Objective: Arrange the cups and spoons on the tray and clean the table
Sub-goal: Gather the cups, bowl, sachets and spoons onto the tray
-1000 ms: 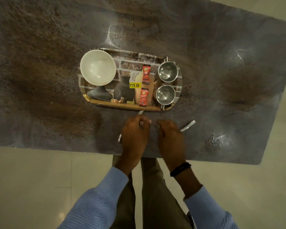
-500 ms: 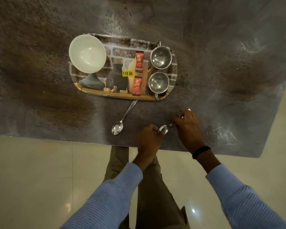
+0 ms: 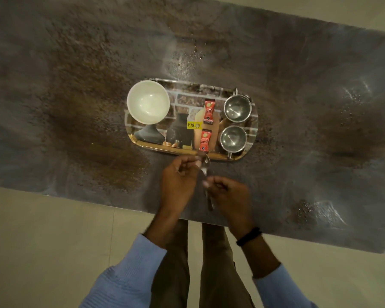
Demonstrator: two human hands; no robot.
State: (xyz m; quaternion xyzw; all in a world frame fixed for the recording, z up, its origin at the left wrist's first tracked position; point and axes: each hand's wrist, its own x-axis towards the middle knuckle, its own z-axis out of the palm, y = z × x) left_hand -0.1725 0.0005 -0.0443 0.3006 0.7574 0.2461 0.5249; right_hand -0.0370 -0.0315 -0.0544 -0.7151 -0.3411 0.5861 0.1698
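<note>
Both hands have come together by the tray, and the loose spoon is gone from its spot. The brown speckled stone table stands on a pale tiled floor. The long shiny picture tray holds one round white bowl, two small steel cups and two red packets. The left hand and right hand curl their fingers and pinch a shiny metal spoon, its scoop at the tray's near edge.

Spoon partly behind right hand
</note>
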